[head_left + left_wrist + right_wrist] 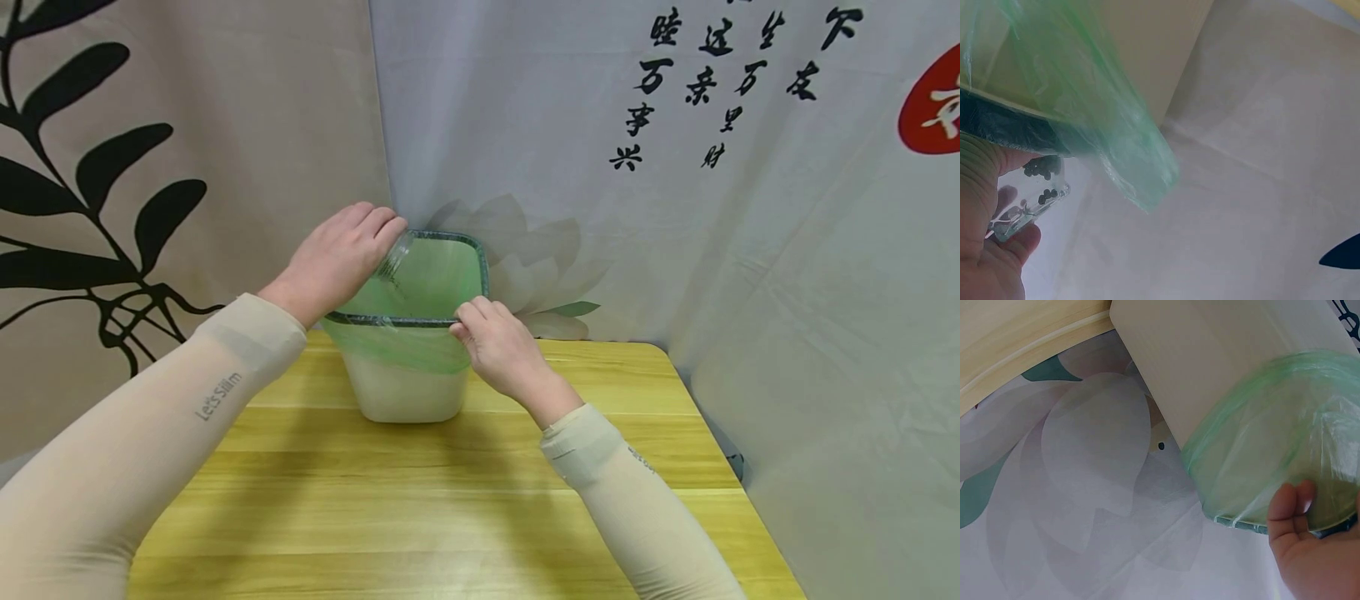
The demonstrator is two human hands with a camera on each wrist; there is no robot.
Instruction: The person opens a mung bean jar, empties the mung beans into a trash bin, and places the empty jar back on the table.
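Note:
A white bin (pixel 408 392) stands on the table, lined with a thin green plastic bag (pixel 442 279) folded over its dark rim (pixel 390 320). My left hand (pixel 333 258) holds a small clear container (pixel 397 254) tilted over the bin's opening. In the left wrist view, small dark pieces (pixel 1041 167) show through the clear wall; dark specks also appear by its mouth in the head view. My right hand (pixel 504 346) grips the near right corner of the rim, its fingers over the bag edge. The bin's bottom is hidden.
The yellow wooden table (pixel 420 508) has its right edge beside a hanging cloth (pixel 840 333). Another cloth (pixel 292 125), printed with dark leaves, hangs behind and to the left. The bin stands near the table's back edge.

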